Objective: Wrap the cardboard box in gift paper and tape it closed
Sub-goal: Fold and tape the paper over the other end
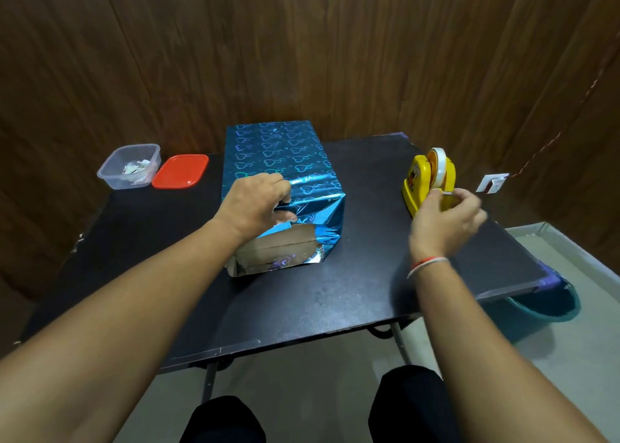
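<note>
The black bench (335, 291) fills the middle of the view and carries everything. The largest thing on it is the cardboard box (278, 241), standing near the middle and already covered on its top and sides by shiny blue gift paper (278, 154) printed with hearts. The end facing the person is only partly closed: bare brown cardboard shows between the paper folded down from above and a loose flap below.

To the right, well apart from the box, sits a yellow tape dispenser (429, 180) with its roll upright. At the far left are a clear plastic tub (131, 165) holding scraps and, just beside it, a red lid (181, 170).

The left hand (256, 204) presses on the near top edge of the box, fingers curled over the folded paper and gripping it in place. The right hand (446, 217) is at the dispenser's cutter, fingers pinching what looks like the free end of the tape (444, 192).

The risk from here seems twofold. The foil paper looks springy, so if the left hand eases while attention is on the tape, the fold may spring open and uncover more cardboard. A one-handed pull could also drag the light dispenser along the bench, or the strip could curl onto itself before reaching the box.
</note>
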